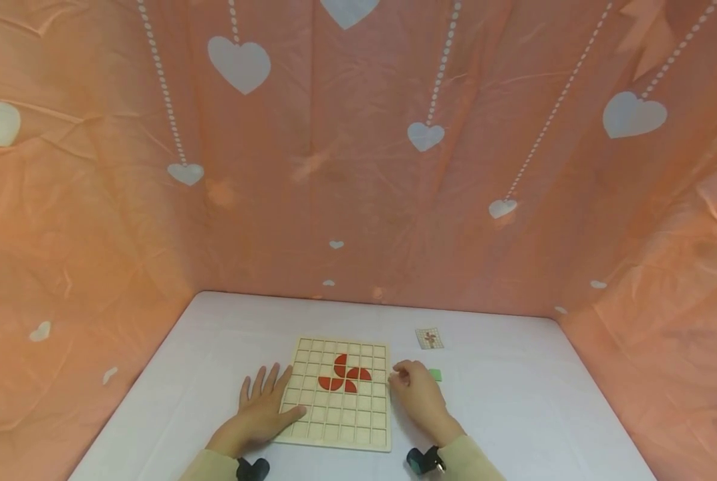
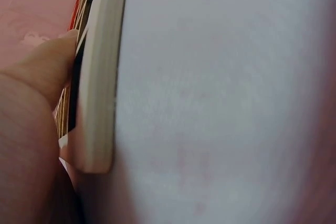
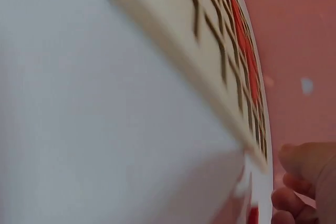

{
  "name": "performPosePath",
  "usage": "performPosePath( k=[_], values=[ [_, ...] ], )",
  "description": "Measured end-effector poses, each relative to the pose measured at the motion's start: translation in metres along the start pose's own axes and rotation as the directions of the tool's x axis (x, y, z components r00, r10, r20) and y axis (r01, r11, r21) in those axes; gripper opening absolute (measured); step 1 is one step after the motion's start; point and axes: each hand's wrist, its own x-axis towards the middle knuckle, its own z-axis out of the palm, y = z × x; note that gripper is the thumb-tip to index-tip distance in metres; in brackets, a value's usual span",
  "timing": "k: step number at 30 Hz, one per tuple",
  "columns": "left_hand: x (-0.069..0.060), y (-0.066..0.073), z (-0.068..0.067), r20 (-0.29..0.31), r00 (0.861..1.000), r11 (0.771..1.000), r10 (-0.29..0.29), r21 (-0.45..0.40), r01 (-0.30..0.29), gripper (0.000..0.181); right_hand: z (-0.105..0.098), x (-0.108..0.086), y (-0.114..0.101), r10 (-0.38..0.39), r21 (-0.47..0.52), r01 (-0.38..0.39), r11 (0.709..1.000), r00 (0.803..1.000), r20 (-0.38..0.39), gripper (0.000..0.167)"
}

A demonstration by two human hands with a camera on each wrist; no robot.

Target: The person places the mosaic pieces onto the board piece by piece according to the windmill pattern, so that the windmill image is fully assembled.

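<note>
A square wooden grid board (image 1: 331, 434) lies on the white table, with several red curved pieces (image 1: 358, 373) set in its middle cells as a pinwheel. My left hand (image 1: 262, 409) rests on the board's left edge, fingers spread and thumb on the grid. Close by the right edge is my right hand (image 1: 419, 395), its fingers bent toward the thumb. In the right wrist view, the thumb and curled fingers of the right hand (image 3: 304, 182) show beyond the board; whether a small piece sits between them is hidden.
A small green piece (image 1: 435, 375) lies just behind the right hand. Farther back is a small card (image 1: 429, 338) printed with a grid and a red pattern. A bit of red (image 3: 253, 215) shows low in the right wrist view. Orange cloth with hearts (image 1: 358, 200) encloses the table.
</note>
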Motion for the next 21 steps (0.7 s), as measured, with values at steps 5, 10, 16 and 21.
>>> performPosePath(
  k=[5, 10, 16, 21],
  values=[
    [0.0, 0.0, -0.001, 0.001, 1.0, 1.0, 0.001, 0.001, -0.001, 0.094, -0.017, 0.007, 0.019, 0.076, -0.053, -0.079, 0.995, 0.996, -0.056, 0.023],
    [0.001, -0.002, 0.001, -0.006, 1.0, 1.0, 0.007, -0.021, -0.007, 0.094, -0.021, 0.01, 0.032, 0.117, -0.079, -0.122, 0.989, 0.991, -0.07, 0.027],
    [0.002, -0.002, 0.002, -0.009, 1.0, 1.0, 0.007, -0.017, -0.008, 0.095, -0.019, 0.013, 0.038, 0.138, -0.091, -0.144, 0.985, 0.988, -0.075, 0.022],
    [0.004, -0.005, 0.004, -0.006, 1.0, 1.0, 0.001, 0.003, -0.001, 0.095, -0.016, 0.014, 0.038, 0.138, -0.097, -0.145, 0.985, 0.987, -0.076, 0.02]
  ],
)
